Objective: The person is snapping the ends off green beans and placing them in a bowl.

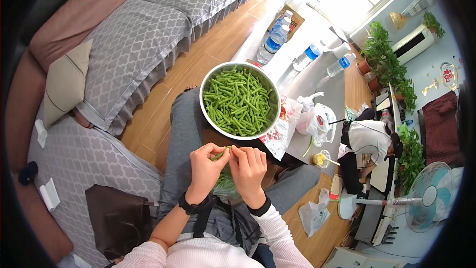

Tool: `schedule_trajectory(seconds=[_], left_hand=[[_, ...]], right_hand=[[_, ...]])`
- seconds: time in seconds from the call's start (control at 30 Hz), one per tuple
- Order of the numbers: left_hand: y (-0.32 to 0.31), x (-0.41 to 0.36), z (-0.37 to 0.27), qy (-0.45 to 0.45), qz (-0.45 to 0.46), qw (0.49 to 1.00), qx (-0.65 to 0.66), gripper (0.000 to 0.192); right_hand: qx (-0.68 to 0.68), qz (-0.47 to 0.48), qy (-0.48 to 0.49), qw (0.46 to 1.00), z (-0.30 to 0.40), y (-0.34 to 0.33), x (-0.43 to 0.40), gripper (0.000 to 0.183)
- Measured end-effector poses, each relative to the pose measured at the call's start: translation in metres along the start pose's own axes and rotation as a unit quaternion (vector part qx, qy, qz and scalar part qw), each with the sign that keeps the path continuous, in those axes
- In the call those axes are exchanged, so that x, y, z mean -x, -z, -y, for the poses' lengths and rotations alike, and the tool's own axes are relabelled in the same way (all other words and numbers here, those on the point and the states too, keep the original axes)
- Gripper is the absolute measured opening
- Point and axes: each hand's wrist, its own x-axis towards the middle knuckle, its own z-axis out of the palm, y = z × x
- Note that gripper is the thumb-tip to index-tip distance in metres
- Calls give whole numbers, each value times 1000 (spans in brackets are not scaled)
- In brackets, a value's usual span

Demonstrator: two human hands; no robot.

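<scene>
My left hand (209, 167) pinches a green bean (220, 154) between thumb and finger. Close beside it, my right hand (248, 167) has its fingertips at the bean's other end. Just beyond both hands stands a round steel bowl (276, 119) full of short green bean pieces (238, 100). Below the hands, in my lap, lies a clear plastic bag with long green beans (226, 186), partly hidden by my wrists.
A table (297, 152) at the right holds a printed paper bag (284, 130), a white plastic bag (321, 123), a small cup (320, 158) and several water bottles (274, 41). A sofa (137, 37) is at the left. Another person (368, 137) bends over near a fan (429, 196).
</scene>
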Motion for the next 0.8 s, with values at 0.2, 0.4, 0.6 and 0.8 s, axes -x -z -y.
schedule_trajectory(seconds=[0.2,0.4,0.6,0.8], left_hand=[[-13,-9,16,18,-50,997,49,13],[-22,-16,14,44,-66,993,91,14],[-22,-23,25,-2,-67,995,68,10],[2,-23,18,-14,14,999,30,32]], right_hand=[[5,2,20,1000,-13,-21,-5,22],[3,-17,31,999,-24,-38,-6,21],[-4,-54,-2,999,-41,-41,-25,20],[-109,18,-15,994,-44,-23,-46,34]])
